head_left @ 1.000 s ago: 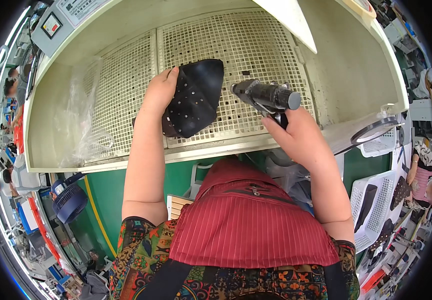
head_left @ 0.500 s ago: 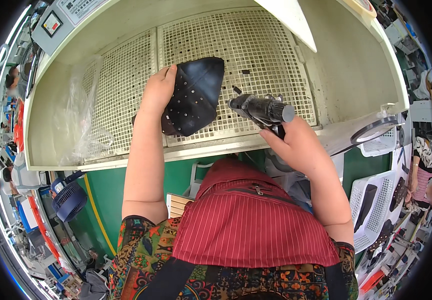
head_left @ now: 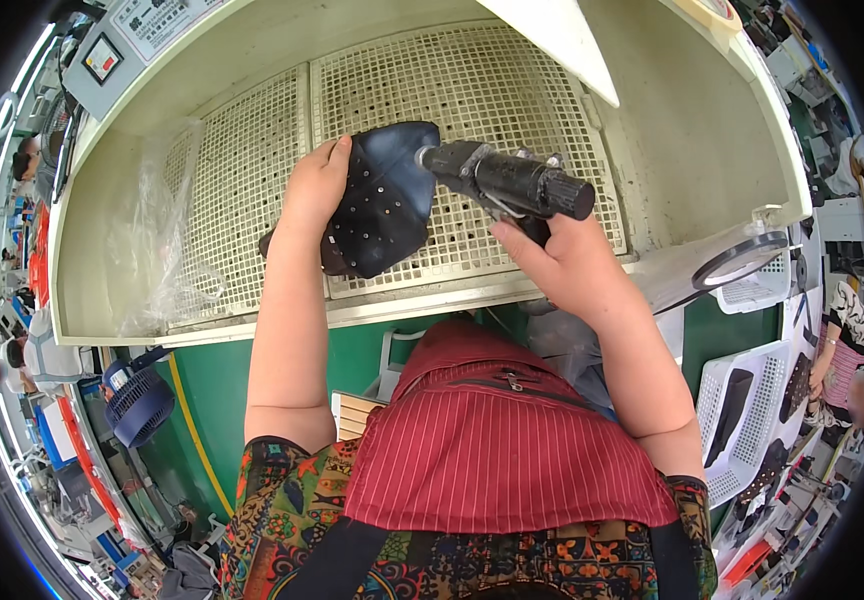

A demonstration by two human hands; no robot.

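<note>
My left hand (head_left: 314, 190) grips the left edge of a black leather-like piece (head_left: 377, 215), thumb on top, fingers hidden underneath. Small round metal studs or eyelets dot its lower left part, while the upper right part looks smooth with a bluish sheen. In my right hand (head_left: 572, 265) is a black spray gun (head_left: 512, 180), its grip mostly hidden by the palm. The gun's pale nozzle end appears over the piece's upper right edge; whether it touches cannot be told. Both hands are above a cream grated tray (head_left: 252, 190).
Clear plastic film (head_left: 167, 230) hangs in the box's left side. A white pointed panel (head_left: 562, 40) juts in from the top. At right are a round black-rimmed disc (head_left: 742, 262) and a white basket (head_left: 747, 420) holding black pieces. A blue fan (head_left: 139, 400) stands lower left.
My right hand has brought the spray gun up and left, so its nozzle now overlaps the black piece. The piece has shifted slightly left and down in my left hand.
</note>
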